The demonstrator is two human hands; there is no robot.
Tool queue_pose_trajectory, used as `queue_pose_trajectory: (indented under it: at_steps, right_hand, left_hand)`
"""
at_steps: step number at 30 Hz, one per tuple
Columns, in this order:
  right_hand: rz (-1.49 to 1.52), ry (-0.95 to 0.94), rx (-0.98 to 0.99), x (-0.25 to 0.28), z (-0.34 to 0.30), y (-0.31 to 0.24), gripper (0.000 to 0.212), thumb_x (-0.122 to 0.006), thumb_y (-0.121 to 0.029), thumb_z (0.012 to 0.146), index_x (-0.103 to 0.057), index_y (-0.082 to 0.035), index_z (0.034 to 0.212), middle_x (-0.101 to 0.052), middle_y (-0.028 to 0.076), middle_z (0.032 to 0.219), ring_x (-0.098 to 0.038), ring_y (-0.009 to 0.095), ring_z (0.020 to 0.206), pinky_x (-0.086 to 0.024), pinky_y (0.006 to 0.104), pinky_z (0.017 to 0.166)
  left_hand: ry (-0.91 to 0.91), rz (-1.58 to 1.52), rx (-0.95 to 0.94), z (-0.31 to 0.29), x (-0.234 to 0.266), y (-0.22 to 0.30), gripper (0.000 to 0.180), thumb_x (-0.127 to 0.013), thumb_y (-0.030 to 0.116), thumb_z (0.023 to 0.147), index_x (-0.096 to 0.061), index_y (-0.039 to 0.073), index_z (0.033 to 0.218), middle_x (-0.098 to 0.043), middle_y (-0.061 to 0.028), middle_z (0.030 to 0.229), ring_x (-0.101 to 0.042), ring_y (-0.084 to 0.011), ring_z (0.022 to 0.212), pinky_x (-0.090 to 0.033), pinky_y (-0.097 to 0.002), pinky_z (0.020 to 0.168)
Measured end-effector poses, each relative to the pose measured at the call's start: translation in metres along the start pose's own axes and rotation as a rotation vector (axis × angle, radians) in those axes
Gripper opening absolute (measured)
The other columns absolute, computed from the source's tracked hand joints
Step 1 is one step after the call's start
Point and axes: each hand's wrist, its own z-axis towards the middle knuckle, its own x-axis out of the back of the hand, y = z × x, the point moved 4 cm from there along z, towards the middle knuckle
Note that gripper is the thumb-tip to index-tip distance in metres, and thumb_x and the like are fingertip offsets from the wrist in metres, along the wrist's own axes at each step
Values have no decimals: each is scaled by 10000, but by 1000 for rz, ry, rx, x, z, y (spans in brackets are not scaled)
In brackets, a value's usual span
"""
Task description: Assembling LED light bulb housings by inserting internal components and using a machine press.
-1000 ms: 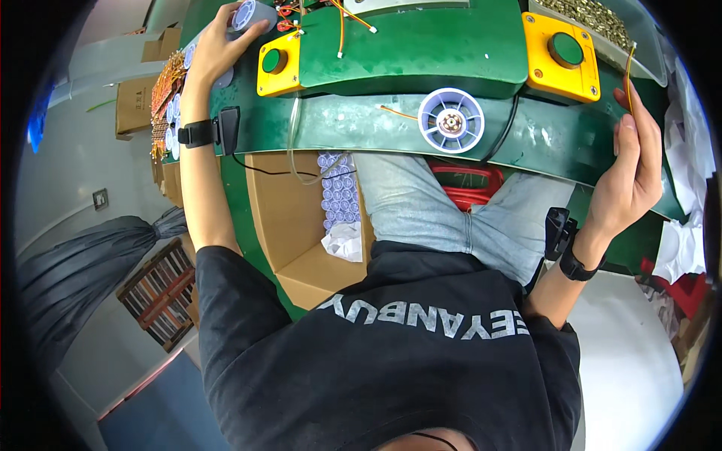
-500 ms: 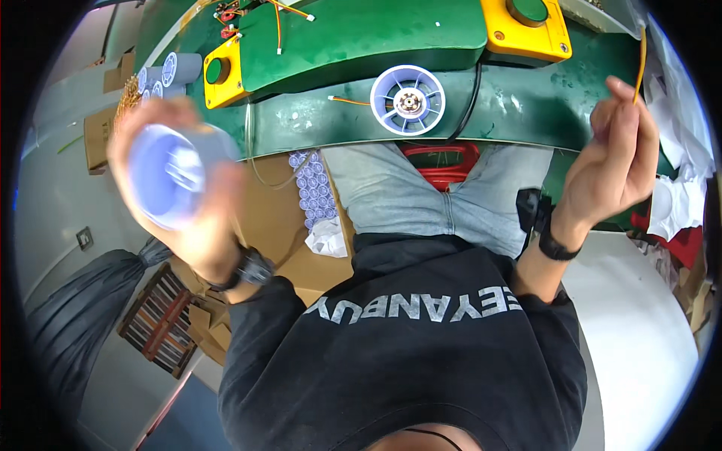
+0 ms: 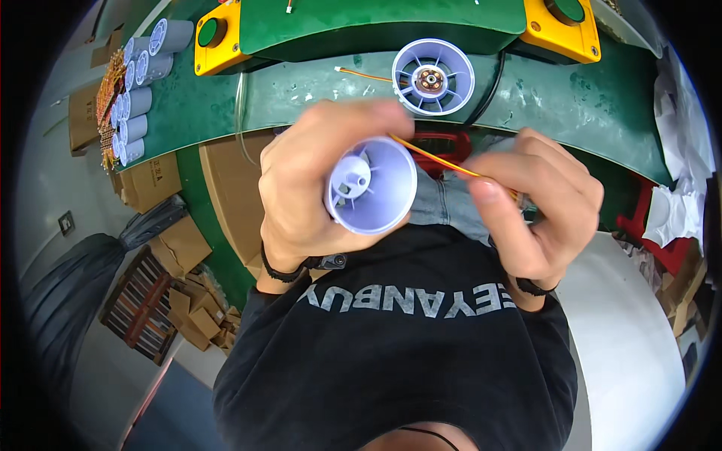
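Note:
My left hand [image 3: 301, 177] is closed around a pale lavender plastic cup-shaped housing [image 3: 387, 188], its open mouth facing up and a small hub visible inside. Between thumb and fingers my right hand [image 3: 545, 207] pinches a thin red-and-yellow wire [image 3: 440, 160]. The wire's other end reaches the upper rim of the housing, beside my blurred left fingertips; whether it passes inside cannot be made out. Beyond my hands, on the green bench, stands a second lavender housing [image 3: 464, 94] with spokes and a motor [image 3: 430, 80] at its centre, a wire running out to its left.
Two yellow boxes with green buttons [image 3: 216, 46] [image 3: 565, 30] flank a raised green block [image 3: 383, 26]. Several lavender housings [image 3: 154, 69] stand at the bench's left, beside a bundle of wires [image 3: 111, 105]. A black cable [image 3: 490, 90] crosses the bench edge. Cardboard boxes [image 3: 192, 312] lie on the floor.
My left hand has brought the housing rightward to the middle, showing its hub. My right hand has come inward and lower, carrying the wire to the housing. The view has shifted slightly.

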Motion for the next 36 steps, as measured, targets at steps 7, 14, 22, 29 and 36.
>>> queue_pose_trajectory:
  at_steps: [7, 14, 22, 29, 36]
  right_hand:
    - [258, -77, -71, 17, 0, -4, 138, -689, -75, 709, -724, 23, 800, -612, 81, 612, -432, 153, 502, -309, 308, 482]
    - [329, -217, -145, -6, 2, -5, 124, -694, -76, 721, -726, 16, 798, -625, 69, 615, -462, 161, 523, -328, 304, 501]
    - [242, -206, -235, -12, 4, -1, 158, -709, -99, 759, -731, 18, 863, -646, 67, 687, -495, 161, 548, -356, 290, 526]
    - [61, -115, -187, 0, 5, -7, 274, -693, -99, 826, -749, 23, 1065, -629, 102, 922, -538, 139, 640, -392, 273, 567]
    - [-68, -8, -256, 5, 1, -20, 284, -685, 47, 861, -712, 71, 1143, -643, 152, 982, -670, 195, 773, -485, 240, 621]
  left_hand:
    - [184, -141, -147, -7, -6, -18, 751, -965, 44, 644, -498, 30, 1233, -573, -252, 1236, -722, -253, 891, -624, -347, 799]
    - [117, 39, -183, 1, -2, -9, 726, -963, 122, 662, -540, 18, 1242, -585, -217, 1192, -716, -268, 945, -619, -338, 800]
    - [75, 76, -260, 4, 1, -6, 652, -951, 150, 672, -611, -19, 1202, -608, -175, 1121, -711, -275, 944, -614, -347, 794]
    - [49, 171, -255, 7, 0, -2, 628, -943, 139, 667, -652, -19, 1201, -651, -174, 1094, -708, -272, 910, -579, -340, 738]
    - [42, 166, -223, 7, -6, -4, 598, -927, 157, 688, -672, -26, 1197, -682, -170, 1071, -705, -262, 896, -547, -329, 722]
